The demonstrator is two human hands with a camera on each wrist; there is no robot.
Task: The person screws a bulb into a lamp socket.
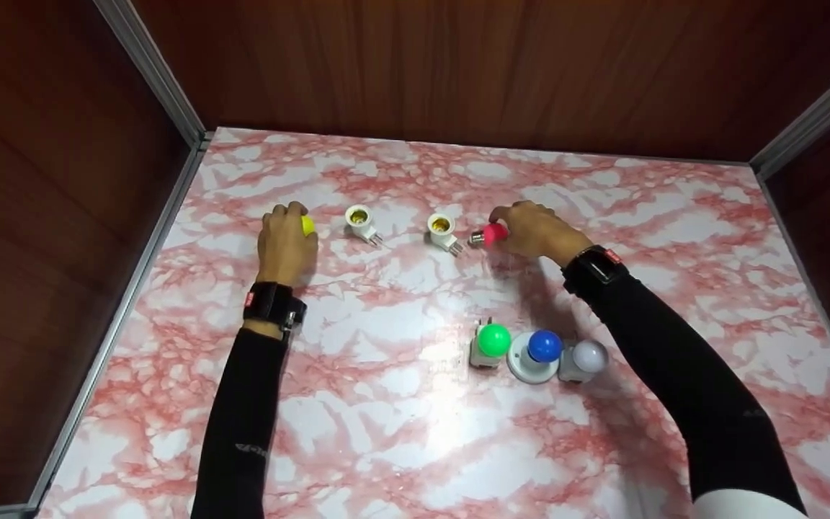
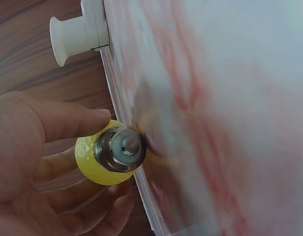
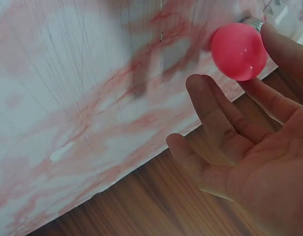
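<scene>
At the left of the table, my left hand [image 1: 285, 249] holds a yellow light bulb [image 1: 308, 225]. In the left wrist view the thumb lies over the bulb's yellow globe [image 2: 86, 162], with fingers curled beneath; its metal screw base [image 2: 123, 150] faces the camera. My right hand [image 1: 536, 229] pinches a red light bulb [image 1: 496, 233] between thumb and index finger, while the other fingers spread away from it in the right wrist view. The red bulb's metal base points left, towards a white plug-in socket [image 1: 443, 228]. Another white socket [image 1: 359, 221] stands between that one and my left hand.
Nearer me, a green bulb [image 1: 493, 340], a blue bulb [image 1: 545, 346] and a white bulb [image 1: 590, 356] sit in white holders in a row, left of my right forearm. Dark wood panels [image 1: 458, 72] border the marbled table [image 1: 372, 432] at the back and sides.
</scene>
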